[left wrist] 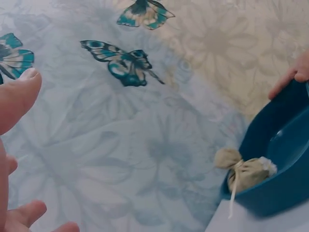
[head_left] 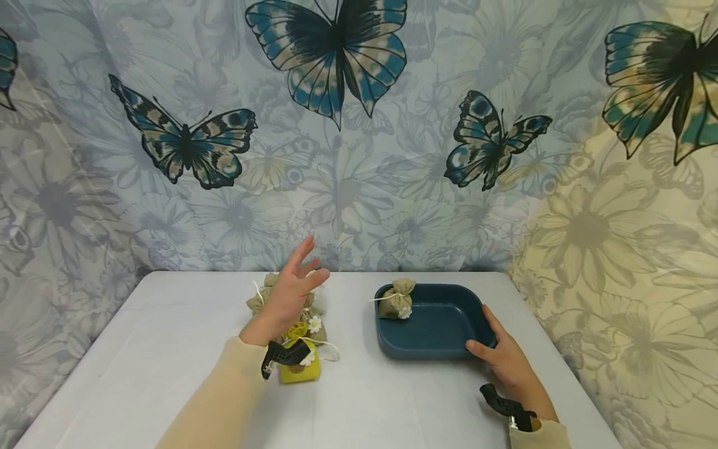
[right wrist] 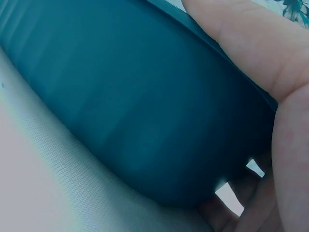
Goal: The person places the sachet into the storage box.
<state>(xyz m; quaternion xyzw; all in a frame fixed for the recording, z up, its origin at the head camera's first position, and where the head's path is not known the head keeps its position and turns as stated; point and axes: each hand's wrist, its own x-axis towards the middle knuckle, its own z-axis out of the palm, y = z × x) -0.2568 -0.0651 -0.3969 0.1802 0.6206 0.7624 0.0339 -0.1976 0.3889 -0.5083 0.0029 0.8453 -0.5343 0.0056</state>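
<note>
A dark teal rectangular dish [head_left: 437, 349] stands on the table, and my right hand [head_left: 507, 358] grips its right end, thumb at the front rim. In the right wrist view the thumb [right wrist: 251, 43] lies along the rim of the dish, with other fingers partly hidden under its end. One small beige drawstring pouch [head_left: 395, 302] with a white flower sits in the dish's back left corner. My left hand [head_left: 286, 299] is raised with fingers spread, holding nothing, in front of a group of beige pouches [head_left: 258, 302] that it partly hides.
A yellow pouch [head_left: 300, 372] with a white cord lies at the near end of the group, by my left wrist. White cloth covers the table [head_left: 140, 374]. Behind it hangs a butterfly-print curtain [head_left: 348, 187], close to the table's back edge.
</note>
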